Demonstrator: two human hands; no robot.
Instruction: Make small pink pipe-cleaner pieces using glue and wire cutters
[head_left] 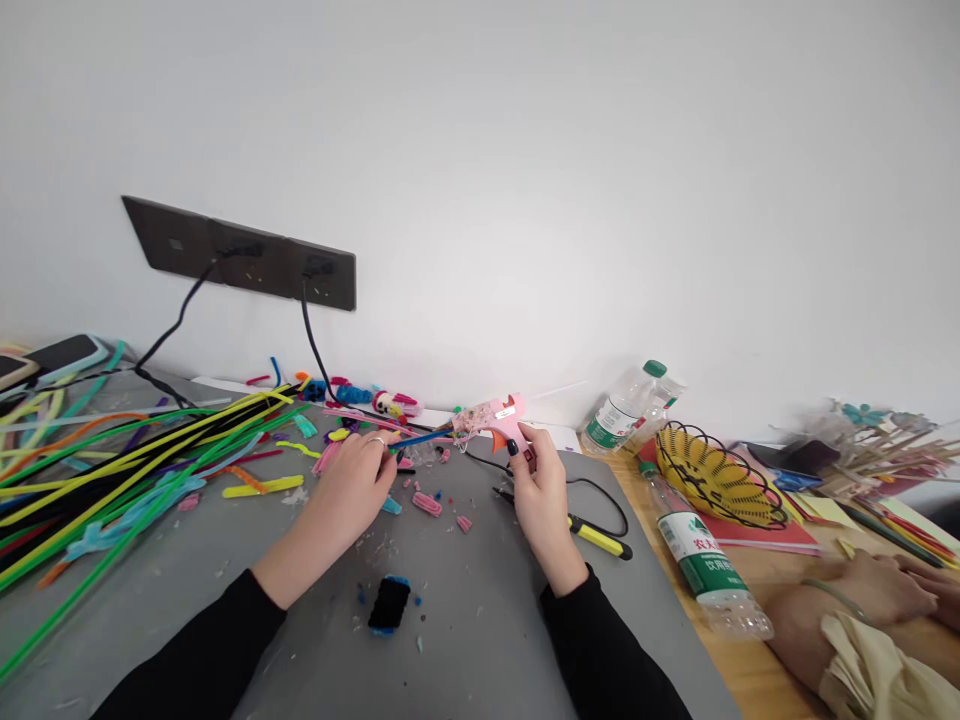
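My right hand (541,490) is wrapped around the handle of a pink hot glue gun (510,425), whose front points left. Its cord loops away to the right. My left hand (361,475), with a ring on one finger, is closed in a pinch on a blue pipe cleaner (427,437) that reaches toward the glue gun's tip. Whether the two touch I cannot tell. Nearer me on the grey mat (315,640) lies a small black fuzzy block (390,604) with blue edges. Pink trimmings (427,503) are scattered between my hands.
Long coloured pipe cleaners (135,470) cover the left side. A yellow-handled cutter (600,538) lies beside my right wrist. Plastic bottles (709,560), a yellow wire basket (712,475) and another person's hands (877,590) are at the right. Cords run from wall sockets (247,255).
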